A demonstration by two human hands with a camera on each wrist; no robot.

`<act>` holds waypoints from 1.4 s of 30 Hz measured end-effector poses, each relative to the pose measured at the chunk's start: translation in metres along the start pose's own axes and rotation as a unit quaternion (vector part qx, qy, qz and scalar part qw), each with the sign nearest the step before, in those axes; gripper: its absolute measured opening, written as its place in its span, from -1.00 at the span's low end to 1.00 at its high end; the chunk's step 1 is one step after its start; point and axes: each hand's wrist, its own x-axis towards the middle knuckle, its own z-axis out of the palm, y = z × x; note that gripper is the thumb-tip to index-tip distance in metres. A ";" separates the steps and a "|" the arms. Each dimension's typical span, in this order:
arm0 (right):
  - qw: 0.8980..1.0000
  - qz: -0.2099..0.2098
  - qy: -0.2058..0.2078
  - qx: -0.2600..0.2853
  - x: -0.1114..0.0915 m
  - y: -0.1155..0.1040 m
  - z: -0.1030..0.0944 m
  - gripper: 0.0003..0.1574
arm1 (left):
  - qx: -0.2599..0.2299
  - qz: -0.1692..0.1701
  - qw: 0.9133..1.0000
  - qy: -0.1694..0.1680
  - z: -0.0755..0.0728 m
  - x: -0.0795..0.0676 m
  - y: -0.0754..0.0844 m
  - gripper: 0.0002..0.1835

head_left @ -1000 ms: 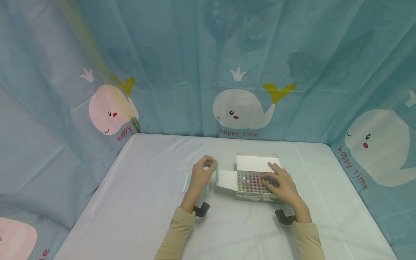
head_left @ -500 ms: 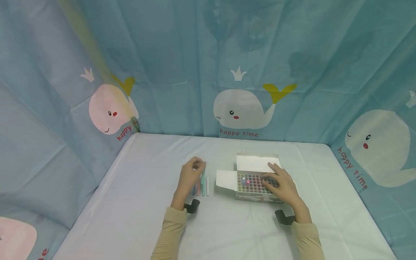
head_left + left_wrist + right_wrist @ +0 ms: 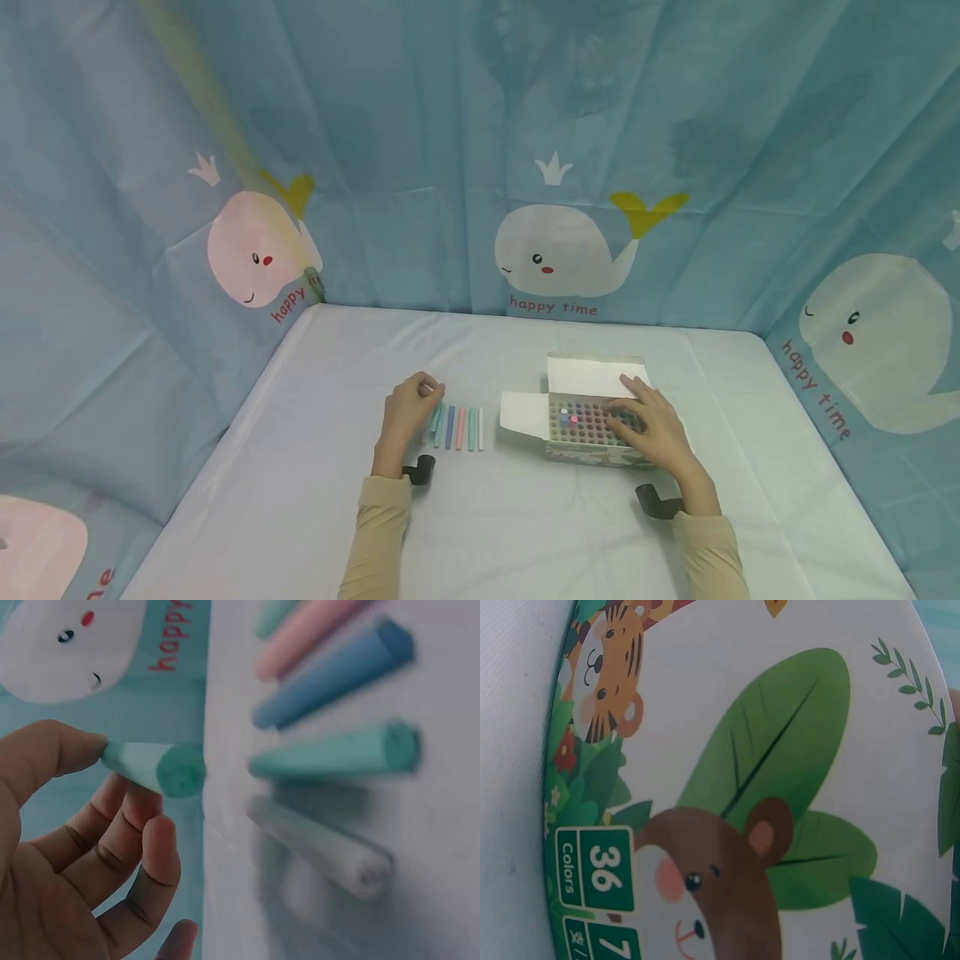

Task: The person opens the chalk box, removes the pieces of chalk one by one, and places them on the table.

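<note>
My left hand (image 3: 408,408) pinches a green chalk stick (image 3: 154,766) between thumb and fingertips, its round end facing the left wrist camera. Beside it on the white table lie chalk sticks in a row: a white one (image 3: 481,429), a green one (image 3: 472,429), a pink one (image 3: 460,429), a blue one (image 3: 337,671), another green one (image 3: 337,752) and a whitish one (image 3: 326,847) nearest the hand. My right hand (image 3: 654,425) rests over the right end of an open chalk box (image 3: 592,452), fingers spread across the chalk tops and the lid's edge.
The box's back flap (image 3: 596,375) stands up and its left flap (image 3: 523,412) sticks out towards the row. Chalk ends fill the box in a grid. A printed box side (image 3: 780,750) fills the right wrist view. A blue whale curtain (image 3: 420,233) borders the table.
My left hand has carried the green chalk leftwards, past the row, to its left end, and lowered it. The row has come fully into view. The right hand and the box have stayed put.
</note>
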 end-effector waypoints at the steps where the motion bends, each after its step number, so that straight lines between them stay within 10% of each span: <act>1: 1.000 0.000 0.000 0.000 0.000 0.000 0.000 -0.72 | 0.005 -0.003 1.000 -0.002 0.000 0.000 -0.003 -0.73; 42: 1.000 0.000 -0.004 0.004 -0.001 0.000 -0.001 -0.72 | 0.109 -0.036 0.993 -0.005 0.000 -0.002 -0.026 -0.72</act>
